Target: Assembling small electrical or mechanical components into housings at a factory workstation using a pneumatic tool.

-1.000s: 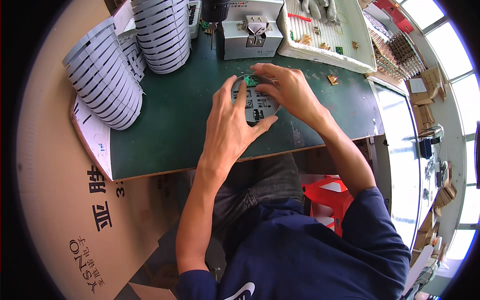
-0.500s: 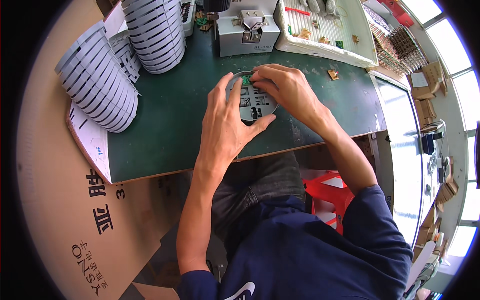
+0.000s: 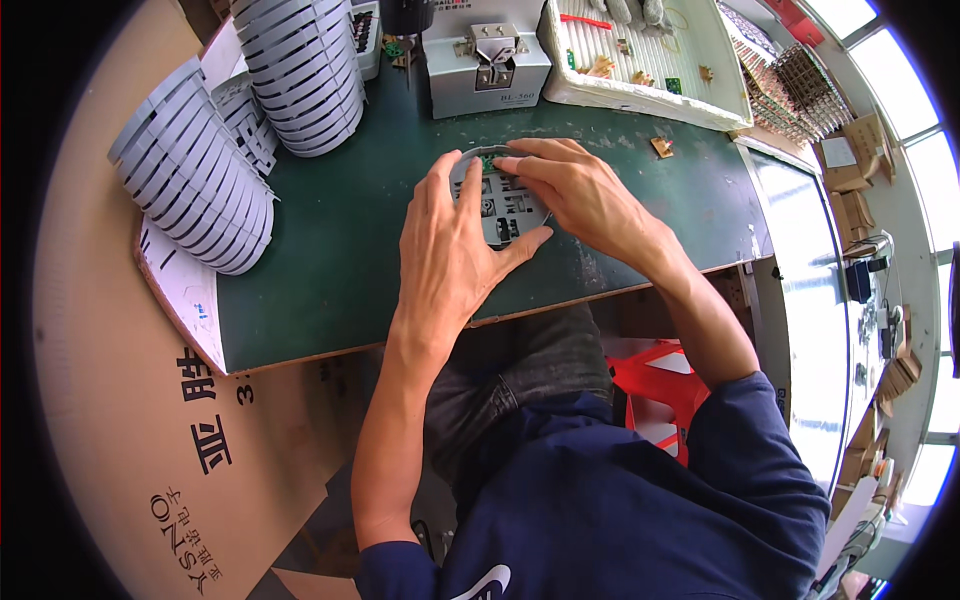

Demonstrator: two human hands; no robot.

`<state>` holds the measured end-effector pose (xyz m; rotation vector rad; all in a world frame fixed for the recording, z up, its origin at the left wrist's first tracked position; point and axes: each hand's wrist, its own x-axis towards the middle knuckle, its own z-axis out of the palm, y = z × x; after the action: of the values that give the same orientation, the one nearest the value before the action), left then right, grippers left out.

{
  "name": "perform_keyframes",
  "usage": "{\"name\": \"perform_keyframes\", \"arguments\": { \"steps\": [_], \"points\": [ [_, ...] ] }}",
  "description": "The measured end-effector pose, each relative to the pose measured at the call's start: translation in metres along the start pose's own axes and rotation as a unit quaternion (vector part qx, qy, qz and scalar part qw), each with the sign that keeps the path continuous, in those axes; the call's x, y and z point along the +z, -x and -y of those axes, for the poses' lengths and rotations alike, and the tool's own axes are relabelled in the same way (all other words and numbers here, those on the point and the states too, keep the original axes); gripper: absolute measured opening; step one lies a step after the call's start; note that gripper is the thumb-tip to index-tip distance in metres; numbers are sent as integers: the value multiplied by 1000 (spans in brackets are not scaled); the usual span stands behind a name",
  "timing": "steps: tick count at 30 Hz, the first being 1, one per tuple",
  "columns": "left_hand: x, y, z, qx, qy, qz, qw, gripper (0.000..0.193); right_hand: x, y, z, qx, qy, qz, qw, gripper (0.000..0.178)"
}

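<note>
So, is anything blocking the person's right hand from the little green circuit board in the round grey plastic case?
Nothing visible: the bare right hand has its fingertips at the little green circuit board in the round grey plastic case. The left hand holds the case's left side.

Right of the green table [image 3: 330, 270], a pale wall [image 3: 903, 195] with tall windows [image 3: 900, 95], bright with daylight, and cardboard boxes [image 3: 866, 150]; below the table's near edge, a red stool [image 3: 665, 392]; left of the table, large brown cardboard [image 3: 110, 330].
</note>
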<state>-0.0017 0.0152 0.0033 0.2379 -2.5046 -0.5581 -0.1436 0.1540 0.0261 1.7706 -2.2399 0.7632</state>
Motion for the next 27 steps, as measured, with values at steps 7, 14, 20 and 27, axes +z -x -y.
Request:
{"name": "perform_keyframes", "arguments": {
  "steps": [7, 14, 20, 27],
  "points": [
    [4, 3, -2, -19, 40, -8, 999, 82, 12, 8, -1, 56, -76, -53, 994, 27],
    [0, 0, -5, -26, 48, 11, 998, 81, 15, 11, -4, 72, -117, -57, 989, 24],
    [1, -1, -5, -28, 36, 18, 999, 82, 9, 11, -4, 40, -78, -36, 995, 25],
    [1, -1, -5, -18, 10, 24, 1000, 84, -1, 8, 4, 19, 36, 9, 999, 27]
  ]
}}
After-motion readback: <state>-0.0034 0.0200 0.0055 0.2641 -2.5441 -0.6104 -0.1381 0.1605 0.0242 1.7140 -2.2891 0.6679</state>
